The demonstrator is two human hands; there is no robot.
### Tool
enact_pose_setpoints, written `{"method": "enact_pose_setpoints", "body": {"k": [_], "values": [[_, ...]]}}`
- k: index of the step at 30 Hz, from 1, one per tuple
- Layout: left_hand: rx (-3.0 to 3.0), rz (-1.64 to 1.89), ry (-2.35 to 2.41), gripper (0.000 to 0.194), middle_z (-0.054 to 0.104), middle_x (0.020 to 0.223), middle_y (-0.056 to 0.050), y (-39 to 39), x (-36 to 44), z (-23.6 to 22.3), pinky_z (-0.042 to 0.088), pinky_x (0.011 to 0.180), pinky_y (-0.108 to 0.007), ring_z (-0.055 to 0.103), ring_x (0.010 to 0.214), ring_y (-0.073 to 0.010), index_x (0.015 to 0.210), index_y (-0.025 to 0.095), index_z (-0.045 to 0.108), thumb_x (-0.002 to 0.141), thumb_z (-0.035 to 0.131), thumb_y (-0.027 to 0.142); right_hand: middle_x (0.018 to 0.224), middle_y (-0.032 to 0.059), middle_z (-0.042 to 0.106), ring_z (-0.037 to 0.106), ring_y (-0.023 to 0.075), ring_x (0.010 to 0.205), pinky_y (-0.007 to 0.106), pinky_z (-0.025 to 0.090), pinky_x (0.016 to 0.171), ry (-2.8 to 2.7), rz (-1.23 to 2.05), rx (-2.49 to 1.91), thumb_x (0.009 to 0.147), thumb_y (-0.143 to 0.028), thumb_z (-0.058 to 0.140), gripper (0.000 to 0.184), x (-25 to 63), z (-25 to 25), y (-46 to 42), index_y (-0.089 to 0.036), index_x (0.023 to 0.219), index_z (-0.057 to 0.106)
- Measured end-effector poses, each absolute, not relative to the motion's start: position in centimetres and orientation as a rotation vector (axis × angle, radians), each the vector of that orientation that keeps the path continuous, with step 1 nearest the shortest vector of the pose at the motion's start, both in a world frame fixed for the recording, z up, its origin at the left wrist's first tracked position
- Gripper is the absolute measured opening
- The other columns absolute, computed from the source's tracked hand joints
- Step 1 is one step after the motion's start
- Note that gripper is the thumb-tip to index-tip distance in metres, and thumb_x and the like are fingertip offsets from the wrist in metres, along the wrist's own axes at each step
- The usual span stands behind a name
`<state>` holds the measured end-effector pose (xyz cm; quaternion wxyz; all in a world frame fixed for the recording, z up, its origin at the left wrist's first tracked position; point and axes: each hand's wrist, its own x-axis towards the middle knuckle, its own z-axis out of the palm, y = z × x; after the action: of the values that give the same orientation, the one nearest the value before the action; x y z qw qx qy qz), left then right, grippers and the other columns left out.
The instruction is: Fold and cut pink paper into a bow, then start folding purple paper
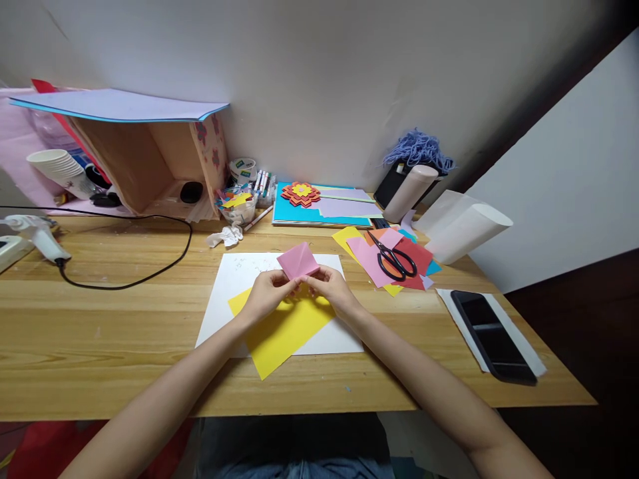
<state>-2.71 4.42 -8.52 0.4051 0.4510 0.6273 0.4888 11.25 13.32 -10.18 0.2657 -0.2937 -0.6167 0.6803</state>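
A small folded piece of pink paper (298, 261) with a crease across it is held up between my two hands. My left hand (272, 291) pinches its lower left edge, and my right hand (329, 286) pinches the lower right; both thumbs meet at the near corner. Beneath the hands lies a sheet of yellow paper (282, 336), turned at an angle. It rests on a larger white sheet (217, 316) on the wooden table. The fingertips behind the pink paper are partly hidden.
Black-handled scissors (394, 258) lie on coloured paper scraps (367, 259) to the right. A phone (494, 336) is farther right. At left are a glue gun (37, 236) with its black cord and an open box (150, 159). A layered paper flower (301, 193) sits at the back.
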Motion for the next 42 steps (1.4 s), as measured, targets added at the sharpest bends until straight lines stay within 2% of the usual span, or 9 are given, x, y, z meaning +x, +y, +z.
{"method": "enact_pose_setpoints", "body": {"k": [8, 18, 22, 27, 30, 35, 39, 42], "values": [[1.183, 1.237, 1.609, 0.036, 0.063, 0.067, -0.006, 4.6, -2.8, -8.9, 0.040, 0.056, -0.024, 0.055, 0.059, -0.0137, 0.070, 0.010, 0.063, 0.072, 0.059, 0.046, 0.062, -0.0004, 0.057, 0.045, 0.0070, 0.051, 0.020, 0.035, 0.049, -1.590, 1.893, -0.814, 0.069, -0.031, 0.063, 0.017, 11.1, -10.2, 13.8, -0.015, 0.067, 0.064], [1.144, 1.222, 1.604, 0.034, 0.060, 0.064, -0.004, 4.7, -2.9, -9.0, 0.041, 0.055, -0.024, 0.054, 0.059, -0.0136, 0.069, 0.010, 0.060, 0.072, 0.059, 0.044, 0.051, -0.0004, 0.054, 0.045, 0.0078, 0.045, 0.020, 0.035, 0.045, -1.539, 1.911, -0.846, 0.074, -0.037, 0.053, 0.026, 11.0, -11.1, 14.1, -0.013, 0.064, 0.060], [1.122, 1.196, 1.626, 0.039, 0.060, 0.065, -0.005, 4.8, -2.8, -9.2, 0.039, 0.052, -0.023, 0.054, 0.057, -0.0138, 0.072, 0.010, 0.061, 0.070, 0.060, 0.049, 0.052, -0.0017, 0.053, 0.045, 0.0073, 0.046, 0.019, 0.034, 0.047, -1.605, 1.888, -0.839, 0.074, -0.038, 0.054, 0.026, 11.0, -10.6, 13.8, -0.014, 0.067, 0.061], [1.156, 1.206, 1.654, 0.043, 0.061, 0.069, -0.006, 4.7, -2.8, -9.3, 0.038, 0.053, -0.023, 0.052, 0.059, -0.0139, 0.074, 0.009, 0.062, 0.069, 0.060, 0.052, 0.066, 0.0002, 0.060, 0.046, 0.0076, 0.052, 0.020, 0.034, 0.049, -1.756, 1.788, -0.806, 0.068, -0.034, 0.064, 0.022, 11.1, -10.2, 13.6, -0.013, 0.075, 0.064], [1.192, 1.213, 1.685, 0.042, 0.061, 0.068, -0.006, 4.6, -2.8, -9.4, 0.036, 0.052, -0.023, 0.051, 0.059, -0.0138, 0.073, 0.008, 0.062, 0.070, 0.059, 0.050, 0.063, 0.0008, 0.060, 0.045, 0.0075, 0.051, 0.021, 0.033, 0.048, -1.768, 1.776, -0.836, 0.067, -0.033, 0.064, 0.023, 11.0, -10.4, 13.7, -0.011, 0.074, 0.065], [1.183, 1.193, 1.685, 0.042, 0.062, 0.070, -0.007, 4.7, -2.8, -9.6, 0.034, 0.052, -0.023, 0.050, 0.059, -0.0131, 0.078, 0.007, 0.064, 0.072, 0.059, 0.048, 0.062, 0.0010, 0.059, 0.046, 0.0070, 0.049, 0.020, 0.035, 0.047, -1.733, 1.810, -0.837, 0.069, -0.031, 0.060, 0.020, 10.8, -11.0, 14.0, -0.012, 0.068, 0.065], [1.178, 1.199, 1.642, 0.041, 0.064, 0.073, -0.008, 4.8, -2.9, -9.3, 0.037, 0.054, -0.024, 0.053, 0.061, -0.0142, 0.082, 0.008, 0.065, 0.072, 0.059, 0.047, 0.049, -0.0019, 0.052, 0.044, 0.0062, 0.042, 0.019, 0.034, 0.045, -1.720, 1.803, -0.849, 0.073, -0.033, 0.053, 0.026, 10.7, -11.0, 14.1, -0.013, 0.061, 0.063], [1.166, 1.201, 1.605, 0.041, 0.064, 0.072, -0.008, 4.8, -3.0, -8.8, 0.039, 0.053, -0.023, 0.054, 0.060, -0.0144, 0.082, 0.008, 0.065, 0.072, 0.058, 0.047, 0.050, -0.0006, 0.054, 0.045, 0.0064, 0.042, 0.019, 0.035, 0.043, -1.670, 1.856, -0.826, 0.075, -0.035, 0.049, 0.029, 10.7, -10.9, 14.0, -0.013, 0.061, 0.063]]}}
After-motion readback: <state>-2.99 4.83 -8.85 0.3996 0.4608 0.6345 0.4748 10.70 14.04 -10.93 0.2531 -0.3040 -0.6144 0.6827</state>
